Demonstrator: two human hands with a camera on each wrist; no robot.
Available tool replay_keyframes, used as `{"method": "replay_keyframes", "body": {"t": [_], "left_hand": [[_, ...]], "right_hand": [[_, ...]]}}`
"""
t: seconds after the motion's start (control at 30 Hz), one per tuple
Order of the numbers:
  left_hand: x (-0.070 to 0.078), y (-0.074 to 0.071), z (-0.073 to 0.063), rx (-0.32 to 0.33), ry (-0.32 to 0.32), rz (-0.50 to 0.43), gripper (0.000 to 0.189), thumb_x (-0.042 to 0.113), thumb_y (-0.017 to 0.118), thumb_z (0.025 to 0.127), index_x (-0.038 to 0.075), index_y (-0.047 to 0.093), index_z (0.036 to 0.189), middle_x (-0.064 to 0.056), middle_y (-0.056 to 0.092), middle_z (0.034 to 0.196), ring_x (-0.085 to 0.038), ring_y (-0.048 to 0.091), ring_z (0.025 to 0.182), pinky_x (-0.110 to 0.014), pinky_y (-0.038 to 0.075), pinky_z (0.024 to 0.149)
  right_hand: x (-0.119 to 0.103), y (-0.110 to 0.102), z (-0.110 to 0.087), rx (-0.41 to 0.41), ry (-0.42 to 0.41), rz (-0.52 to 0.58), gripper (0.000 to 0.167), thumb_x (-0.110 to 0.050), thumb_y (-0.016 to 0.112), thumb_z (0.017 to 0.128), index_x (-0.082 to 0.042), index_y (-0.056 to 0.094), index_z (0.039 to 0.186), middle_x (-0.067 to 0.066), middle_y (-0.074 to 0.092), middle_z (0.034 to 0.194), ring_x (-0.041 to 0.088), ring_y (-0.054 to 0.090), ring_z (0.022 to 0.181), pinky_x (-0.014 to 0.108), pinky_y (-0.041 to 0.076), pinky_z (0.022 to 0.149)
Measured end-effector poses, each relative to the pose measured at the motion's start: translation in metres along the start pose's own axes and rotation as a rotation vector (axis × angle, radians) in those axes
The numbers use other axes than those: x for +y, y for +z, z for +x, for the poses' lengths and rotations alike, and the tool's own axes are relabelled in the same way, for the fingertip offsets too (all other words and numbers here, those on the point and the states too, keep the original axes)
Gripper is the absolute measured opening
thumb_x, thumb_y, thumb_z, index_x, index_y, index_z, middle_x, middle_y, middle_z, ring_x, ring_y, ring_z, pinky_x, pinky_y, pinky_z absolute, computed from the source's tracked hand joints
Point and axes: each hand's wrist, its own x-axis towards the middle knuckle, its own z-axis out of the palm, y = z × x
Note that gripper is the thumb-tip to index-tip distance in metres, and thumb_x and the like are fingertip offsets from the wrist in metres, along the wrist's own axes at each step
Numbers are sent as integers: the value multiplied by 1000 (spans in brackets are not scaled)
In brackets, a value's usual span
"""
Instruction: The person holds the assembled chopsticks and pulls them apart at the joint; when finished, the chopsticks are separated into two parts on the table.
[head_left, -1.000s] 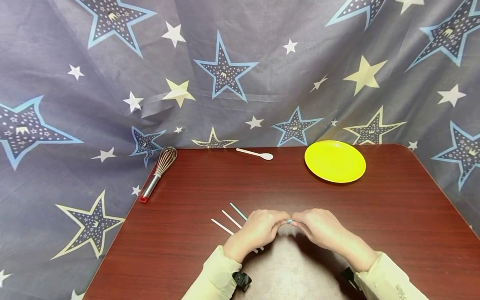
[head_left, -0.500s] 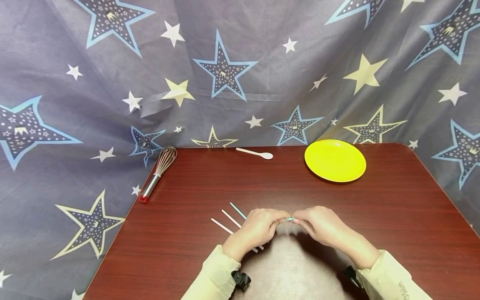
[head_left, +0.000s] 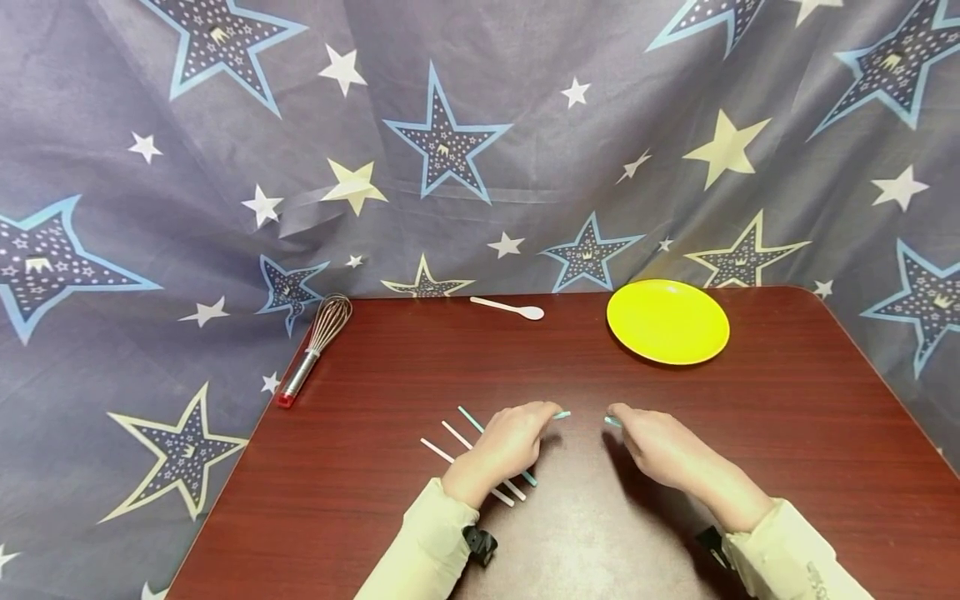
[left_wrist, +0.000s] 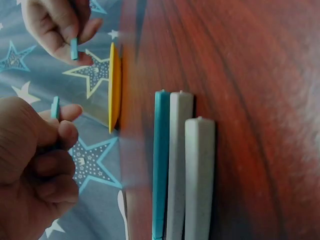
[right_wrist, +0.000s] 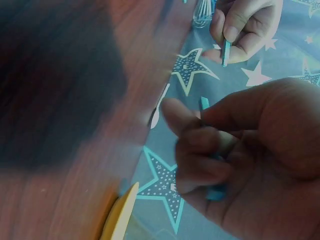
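In the head view my left hand pinches a teal chopstick piece, whose short end pokes out past the fingertips. Opposite it, my right hand grips another teal chopstick piece; a gap separates the two ends. The right wrist view shows that second piece emerging above the thumb, with its lower end showing below the curled fingers. Under my left wrist, a teal chopstick and two beige chopsticks, one in the middle and one outermost, lie side by side on the table.
A yellow plate lies toward the back right of the brown table. Along the back edge is a white spoon. A whisk with a red-ended handle lies at the left edge. Star-patterned cloth hangs behind.
Earlier my fingertips met around one teal bit between them. Now my hands have drawn apart and shifted slightly toward the back, each with a separate teal chopstick piece.
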Motion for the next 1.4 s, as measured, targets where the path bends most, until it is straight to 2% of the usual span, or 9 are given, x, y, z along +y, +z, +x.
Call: {"method": "replay_keyframes", "body": {"t": [0.1, 0.2, 0.37, 0.5, 0.63, 0.77, 1.07, 1.23, 1.4], "left_hand": [[-2, 2, 4, -13, 6, 2, 22, 10, 55, 97, 15, 63, 117, 3, 68, 103, -16, 66, 94, -33, 53, 79], [-3, 3, 10, -19, -8, -3, 18, 10, 57, 96, 15, 65, 111, 5, 67, 90, -15, 65, 84, -33, 52, 73], [-4, 7, 21, -29, -92, 8, 6, 21, 61, 96, 18, 67, 95, 10, 61, 73, -12, 60, 67, -32, 49, 61], [-6, 13, 29, -20, -165, 48, 9, 27, 65, 93, 21, 66, 86, 9, 63, 71, -15, 63, 69, -34, 50, 61], [-7, 18, 38, -33, -203, 95, 13, 30, 67, 91, 22, 64, 82, 8, 63, 70, -14, 65, 70, -33, 49, 59], [-9, 23, 48, -51, -209, 130, 12, 32, 68, 90, 23, 65, 81, 10, 65, 72, -13, 63, 73, -31, 49, 60], [-17, 30, 62, -86, -182, 199, 15, 31, 70, 87, 25, 62, 75, 9, 60, 75, -15, 58, 76, -29, 47, 61], [-17, 30, 67, -128, -169, 223, 17, 34, 69, 88, 24, 62, 76, 7, 59, 78, -17, 58, 78, -30, 42, 65], [-16, 29, 68, -176, -181, 247, 15, 36, 68, 89, 24, 63, 81, 5, 58, 85, -19, 57, 85, -32, 41, 67]], "right_hand": [[4, 3, -4, -9, 0, 9, 26, 5, 62, 87, -6, 47, 106, -10, 48, 69, 10, 50, 58, 30, 44, 54], [7, 6, -7, -16, 1, -15, 28, 6, 63, 86, -7, 43, 100, -13, 47, 67, 7, 45, 56, 27, 41, 53], [10, 10, -7, -7, 36, -64, 29, -1, 72, 82, -13, 47, 81, -11, 46, 63, 10, 44, 53, 29, 40, 51], [6, 11, -6, -46, 105, -76, 28, -8, 77, 80, -17, 52, 75, -10, 51, 64, 11, 49, 54, 30, 41, 51], [0, 14, -7, -82, 146, -74, 28, -12, 79, 79, -20, 53, 71, -12, 51, 65, 9, 48, 57, 30, 41, 52], [-3, 18, -6, -103, 142, -77, 32, -15, 80, 78, -21, 50, 67, -11, 45, 64, 7, 42, 58, 29, 38, 53], [-9, 25, -5, -177, 84, -86, 35, -20, 81, 77, -24, 49, 64, -11, 42, 70, 11, 43, 65, 28, 36, 56], [-9, 27, -4, -174, 65, -93, 31, -22, 82, 76, -25, 52, 67, -11, 43, 71, 13, 43, 66, 28, 36, 57], [-7, 28, -5, -151, 13, -108, 36, -23, 84, 74, -24, 48, 67, -10, 38, 71, 12, 40, 66, 27, 34, 56]]}}
